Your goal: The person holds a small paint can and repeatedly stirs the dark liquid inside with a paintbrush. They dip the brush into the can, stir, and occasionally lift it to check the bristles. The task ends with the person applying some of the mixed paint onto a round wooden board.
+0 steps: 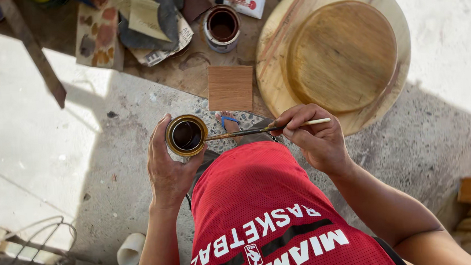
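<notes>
- Far left, at about 10 o'clock from my hands, a wooden stick (32, 49) lies across the concrete floor (26, 138), half in sun.
- At 11 o'clock sits a paint-daubed board (97, 35) with sandpaper sheets (152, 24) beside it.
- My left hand (167, 168) is wrapped around a small tin (186, 135), fingers curled on its wall, mouth up and dark stain showing inside.
- At 12 o'clock from the tin stands a second open can (222, 26), and just below that a small square wood sample (231, 87).
- A thin brush (262, 129) runs level from the tin to my right hand (314, 139); its bristle end sits at the tin's rim, so I judge I am loading stain.
- My right hand pinches the brush handle between thumb and fingers, pale tip pointing to 3 o'clock.
- At 1 o'clock lie round wooden discs (344, 57), the smaller stacked on the larger and bare of stain.
- Next, I reckon, calls for wiping excess on the rim, then carrying the brush up without dripping on my red shorts (260, 201).
</notes>
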A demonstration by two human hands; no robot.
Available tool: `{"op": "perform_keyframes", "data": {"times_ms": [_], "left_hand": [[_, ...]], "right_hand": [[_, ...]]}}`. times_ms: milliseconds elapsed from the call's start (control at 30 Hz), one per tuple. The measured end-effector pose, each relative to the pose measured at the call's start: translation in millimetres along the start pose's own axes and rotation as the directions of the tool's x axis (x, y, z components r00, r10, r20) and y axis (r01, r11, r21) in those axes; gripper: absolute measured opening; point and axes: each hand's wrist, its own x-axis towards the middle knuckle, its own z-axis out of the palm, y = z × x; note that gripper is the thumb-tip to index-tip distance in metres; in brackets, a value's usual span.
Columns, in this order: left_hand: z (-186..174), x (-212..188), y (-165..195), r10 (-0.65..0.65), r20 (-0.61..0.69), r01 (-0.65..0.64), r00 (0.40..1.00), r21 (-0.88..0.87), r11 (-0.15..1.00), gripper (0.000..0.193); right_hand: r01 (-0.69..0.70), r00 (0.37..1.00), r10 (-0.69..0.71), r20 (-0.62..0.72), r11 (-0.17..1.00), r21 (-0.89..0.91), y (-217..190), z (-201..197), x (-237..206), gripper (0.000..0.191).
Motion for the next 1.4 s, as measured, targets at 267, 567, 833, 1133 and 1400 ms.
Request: {"op": "perform_keyframes", "data": {"times_ms": [267,567,833,1133,1400], "left_hand": [[-26.1,55.2,-73.3,0.301,0.247,-0.267,0.921,-0.163,0.95,0.087],[-37.4,92.9,-109.9,0.502,0.395,-0.42,0.769,-0.279,0.864,0.09],[-35.6,81.3,-100.4,0.481,0.451,-0.41,0.752,-0.251,0.877,0.093],[-32.5,70.4,-99.1,0.46,0.453,-0.408,0.764,-0.213,0.888,0.094],[-31.2,66.5,-99.8,0.454,0.428,-0.405,0.782,-0.206,0.891,0.095]], "right_hand": [[0.28,0.672,-0.247,-0.698,0.957,-0.068,47.9,63.2,-67.7,0.017],[0.105,0.356,-0.534,-0.767,0.838,-0.535,120.7,108.8,-67.8,0.016],[0.158,0.363,-0.539,-0.76,0.839,-0.52,135.1,98.1,-62.6,0.016],[0.179,0.359,-0.513,-0.78,0.858,-0.482,119.1,91.3,-81.0,0.013],[0.164,0.389,-0.518,-0.762,0.853,-0.496,101.3,89.9,-84.3,0.011]]}}
